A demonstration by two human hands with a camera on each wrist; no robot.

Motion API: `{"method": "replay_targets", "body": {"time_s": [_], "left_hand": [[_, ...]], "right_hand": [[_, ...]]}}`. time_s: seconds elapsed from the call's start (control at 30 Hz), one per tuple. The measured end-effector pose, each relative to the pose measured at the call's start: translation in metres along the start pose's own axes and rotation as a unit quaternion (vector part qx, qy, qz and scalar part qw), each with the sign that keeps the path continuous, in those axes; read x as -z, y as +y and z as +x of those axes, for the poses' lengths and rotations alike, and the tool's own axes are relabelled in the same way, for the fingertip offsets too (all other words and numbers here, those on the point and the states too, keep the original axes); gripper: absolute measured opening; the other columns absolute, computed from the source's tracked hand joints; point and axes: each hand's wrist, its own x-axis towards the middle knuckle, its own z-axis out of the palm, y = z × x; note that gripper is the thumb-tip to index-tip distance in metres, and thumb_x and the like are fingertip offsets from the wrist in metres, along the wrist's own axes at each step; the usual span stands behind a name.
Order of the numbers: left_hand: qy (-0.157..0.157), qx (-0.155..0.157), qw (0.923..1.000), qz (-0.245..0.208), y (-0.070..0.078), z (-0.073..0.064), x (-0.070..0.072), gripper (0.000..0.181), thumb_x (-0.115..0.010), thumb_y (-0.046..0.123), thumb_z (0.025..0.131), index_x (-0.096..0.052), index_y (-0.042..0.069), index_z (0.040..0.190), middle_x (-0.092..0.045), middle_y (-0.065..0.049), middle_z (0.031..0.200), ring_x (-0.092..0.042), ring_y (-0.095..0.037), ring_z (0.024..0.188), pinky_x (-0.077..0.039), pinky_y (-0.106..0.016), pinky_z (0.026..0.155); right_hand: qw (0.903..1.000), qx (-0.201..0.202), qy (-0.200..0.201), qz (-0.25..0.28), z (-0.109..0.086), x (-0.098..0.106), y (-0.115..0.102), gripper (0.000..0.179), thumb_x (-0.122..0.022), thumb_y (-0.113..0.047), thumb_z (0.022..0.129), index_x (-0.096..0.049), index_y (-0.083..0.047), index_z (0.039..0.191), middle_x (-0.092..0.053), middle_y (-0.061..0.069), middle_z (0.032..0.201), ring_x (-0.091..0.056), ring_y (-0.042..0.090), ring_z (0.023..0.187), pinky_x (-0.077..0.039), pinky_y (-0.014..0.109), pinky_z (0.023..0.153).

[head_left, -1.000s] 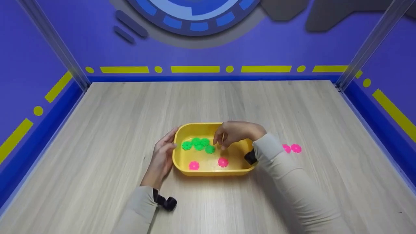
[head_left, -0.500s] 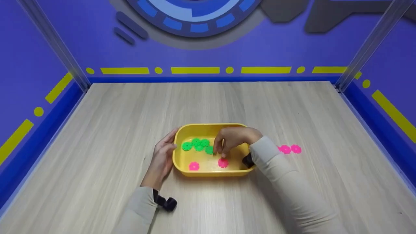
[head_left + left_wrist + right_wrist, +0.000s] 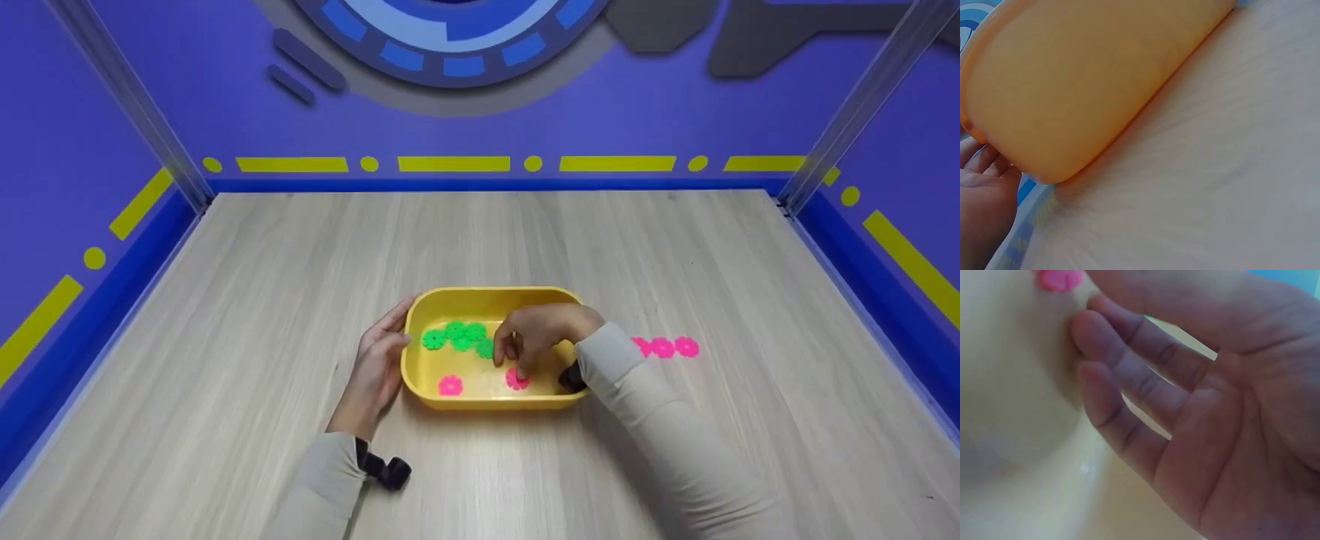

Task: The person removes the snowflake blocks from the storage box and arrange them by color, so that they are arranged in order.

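Note:
A yellow plastic tub (image 3: 491,403) stands on the table in the head view. My left hand (image 3: 379,364) holds its left end, thumb at the rim and fingers along the outer wall. Inside the tub, my right hand (image 3: 551,328) reaches down with loosely bent fingers. One digit tip touches a pink notched plastic disc (image 3: 513,382) on the tub floor. Another pink disc (image 3: 450,385) lies near the front left. Several green notched discs (image 3: 456,334) cluster left of the right hand. The right wrist view shows the pink disc (image 3: 1061,278) beyond the fingers, its contact partly hidden.
A row of pink discs (image 3: 662,347) lies on the wooden table (image 3: 300,247) right of the tub, partly hidden by the right sleeve (image 3: 660,412). Blue printed walls (image 3: 465,135) border the table at the back and sides.
My right hand has moved down toward the front of the tub, from above its floor to the pink disc. The left hand keeps its place on the tub.

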Motion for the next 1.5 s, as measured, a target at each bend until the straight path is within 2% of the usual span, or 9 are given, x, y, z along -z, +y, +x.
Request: {"method": "replay_targets", "body": {"time_s": [0.17,0.43,0.97,1.5], "left_hand": [[-0.006,0.001,1.0,-0.006,-0.0008,0.0003,-0.0001,0.066,-0.035,-0.012,0.082,-0.024,-0.009,0.147,-0.022,-0.021,0.157,-0.021,-0.026,0.147,-0.022,-0.037,0.12],[-0.004,0.001,1.0,-0.002,0.0003,0.0003,0.0006,0.066,-0.036,-0.011,0.082,-0.026,-0.008,0.147,-0.025,-0.021,0.157,-0.024,-0.027,0.146,-0.024,-0.037,0.119],[-0.001,0.004,1.0,-0.006,-0.0001,0.001,0.001,0.067,-0.036,-0.012,0.081,-0.026,-0.008,0.147,-0.024,-0.02,0.157,-0.023,-0.025,0.146,-0.023,-0.036,0.119],[-0.001,-0.003,1.0,-0.002,-0.0007,-0.0002,0.0009,0.065,-0.036,-0.011,0.081,-0.029,-0.009,0.146,-0.029,-0.02,0.155,-0.029,-0.025,0.143,-0.025,-0.038,0.119]], "right_hand": [[0.9997,0.013,-0.02,0.008,0.0007,-0.002,0.0031,0.027,-0.079,-0.012,0.076,-0.069,-0.011,0.101,-0.056,0.001,0.086,-0.049,0.011,0.079,-0.043,0.019,0.069],[0.9986,0.036,-0.026,-0.029,0.0025,-0.0037,0.0016,0.025,-0.079,-0.012,0.076,-0.067,-0.01,0.098,-0.054,0.001,0.088,-0.048,0.01,0.079,-0.042,0.018,0.069],[0.9992,0.016,-0.019,-0.031,0.0035,-0.0049,-0.0007,0.018,-0.077,-0.008,0.077,-0.065,-0.012,0.091,-0.053,-0.004,0.083,-0.047,0.011,0.076,-0.041,0.019,0.066],[0.9996,0.025,-0.011,-0.009,0.001,-0.0036,0.0001,0.019,-0.077,-0.006,0.076,-0.064,-0.009,0.09,-0.055,-0.004,0.077,-0.048,0.009,0.07,-0.042,0.017,0.062]]}}
